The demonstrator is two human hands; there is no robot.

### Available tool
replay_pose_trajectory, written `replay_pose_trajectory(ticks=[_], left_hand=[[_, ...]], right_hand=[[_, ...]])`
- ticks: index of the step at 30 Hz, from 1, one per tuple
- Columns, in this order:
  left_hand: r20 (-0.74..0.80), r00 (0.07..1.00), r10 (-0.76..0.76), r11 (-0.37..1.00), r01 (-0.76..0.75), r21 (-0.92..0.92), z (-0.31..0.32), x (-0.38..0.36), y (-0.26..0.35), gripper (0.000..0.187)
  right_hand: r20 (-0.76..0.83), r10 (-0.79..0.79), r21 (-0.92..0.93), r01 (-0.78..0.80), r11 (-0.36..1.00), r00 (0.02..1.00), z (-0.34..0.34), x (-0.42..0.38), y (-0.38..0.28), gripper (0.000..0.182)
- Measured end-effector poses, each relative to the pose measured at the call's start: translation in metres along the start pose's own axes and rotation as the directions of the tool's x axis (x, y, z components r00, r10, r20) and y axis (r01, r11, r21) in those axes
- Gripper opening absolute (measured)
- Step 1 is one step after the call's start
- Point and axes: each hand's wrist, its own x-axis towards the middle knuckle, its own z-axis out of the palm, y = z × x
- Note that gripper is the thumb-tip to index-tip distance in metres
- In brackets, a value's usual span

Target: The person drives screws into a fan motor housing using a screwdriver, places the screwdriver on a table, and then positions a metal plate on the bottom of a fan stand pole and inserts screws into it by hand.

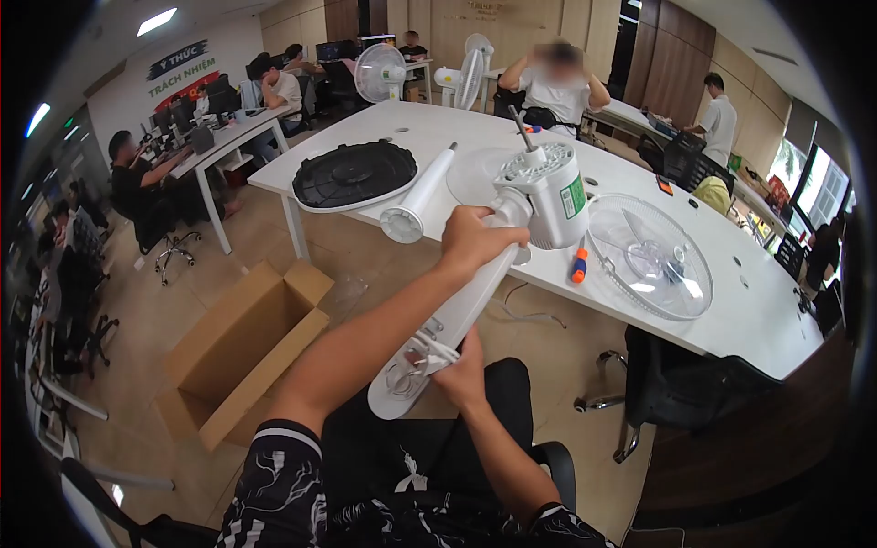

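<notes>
A white fan motor head (559, 205) with a green label sits atop a long white fan body (480, 306), tilted over the table's near edge. A bare metal shaft sticks up from the motor. My left hand (470, 239) is wrapped round the neck just below the motor. Lower down, my right hand (461, 373) closes on the body's lower part beside a bundled white power cord (422, 354); some of its fingers are hidden behind it. Beyond the left hand, a white pole (422, 196) lies on the table.
On the white table (365, 128) lie a black-topped oval base (352, 173), a clear fan grille with blades (653, 260) and an orange-blue screwdriver (580, 265). An open cardboard box (242, 342) stands on the floor left; a black chair (685, 379) is right. People sit around.
</notes>
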Motion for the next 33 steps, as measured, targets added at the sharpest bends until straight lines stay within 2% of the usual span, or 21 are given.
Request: replay_pose_trajectory(ticks=[3,6,9,10,11,14,17,20,22,23,25,27,28,29,30,31,33], left_hand=[[-0.015,0.997,-0.076,0.997,0.076,0.002,0.007,0.031,-0.002,0.059],[-0.01,0.986,-0.165,0.985,0.164,-0.048,0.014,0.064,-0.019,0.055],[-0.009,0.977,-0.213,0.971,0.21,-0.117,0.014,0.095,-0.041,0.055],[-0.019,0.971,-0.238,0.961,0.233,-0.146,0.012,0.102,-0.045,0.054],[-0.023,0.976,-0.215,0.967,0.21,-0.144,0.01,0.11,-0.051,0.054],[-0.025,0.969,-0.246,0.95,0.235,-0.207,-0.003,0.122,-0.075,0.052],[-0.017,0.964,-0.264,0.934,0.251,-0.256,-0.016,0.125,-0.094,0.052],[0.025,0.985,-0.169,0.952,0.17,-0.255,-0.036,0.128,-0.104,0.053],[0.136,0.971,-0.194,0.891,0.233,-0.39,-0.049,0.13,-0.116,0.06],[0.139,0.969,-0.203,0.89,0.242,-0.386,-0.055,0.13,-0.124,0.06],[-0.029,0.984,-0.175,0.889,0.146,-0.434,-0.074,0.128,-0.128,0.064],[-0.224,0.958,-0.178,0.969,0.131,-0.209,-0.108,0.145,-0.159,0.065],[-0.22,0.958,-0.186,0.966,0.138,-0.217,-0.122,0.154,-0.185,0.065],[-0.43,0.898,0.092,0.981,-0.007,0.195,-0.133,0.162,-0.215,0.068],[-0.485,0.77,0.415,0.802,-0.057,0.594,-0.138,0.16,-0.22,0.071],[-0.489,0.773,0.405,0.806,-0.049,0.59,-0.138,0.164,-0.222,0.071],[-0.325,0.896,0.302,0.754,-0.016,0.657,-0.136,0.174,-0.21,0.073]], right_hand=[[0.045,0.028,0.066,-0.031,0.997,0.999,-0.013,0.025,-0.014,0.086],[0.181,-0.029,0.155,0.001,0.988,0.983,-0.03,0.053,-0.025,0.094],[0.209,-0.006,0.073,-0.01,0.997,0.978,-0.043,0.081,0.006,0.101],[0.203,-0.033,0.12,0.009,0.993,0.979,-0.041,0.09,0.012,0.105],[0.2,-0.057,0.122,0.033,0.992,0.978,-0.043,0.097,0.016,0.105],[0.321,0.026,0.12,-0.068,0.99,0.947,-0.044,0.107,0.004,0.108],[0.371,0.05,0.115,-0.099,0.988,0.927,-0.04,0.114,-0.001,0.104],[0.407,0.05,0.202,-0.144,0.969,0.912,-0.034,0.118,0.017,0.101],[0.408,0.052,0.213,-0.15,0.965,0.911,-0.03,0.117,0.017,0.1],[0.402,0.059,0.21,-0.155,0.965,0.914,-0.03,0.115,0.016,0.1],[0.408,0.089,0.215,-0.19,0.958,0.908,-0.032,0.114,0.013,0.101],[0.395,0.083,0.165,-0.16,0.973,0.915,-0.037,0.113,0.01,0.098],[0.394,0.094,0.158,-0.167,0.973,0.914,-0.038,0.113,0.005,0.098],[0.399,0.114,0.175,-0.198,0.964,0.91,-0.04,0.113,-0.001,0.096],[0.404,0.135,0.195,-0.229,0.954,0.905,-0.042,0.113,-0.003,0.093],[0.407,0.145,0.19,-0.239,0.952,0.902,-0.043,0.115,-0.003,0.093],[0.405,0.122,0.159,-0.202,0.966,0.906,-0.044,0.118,-0.001,0.089]])
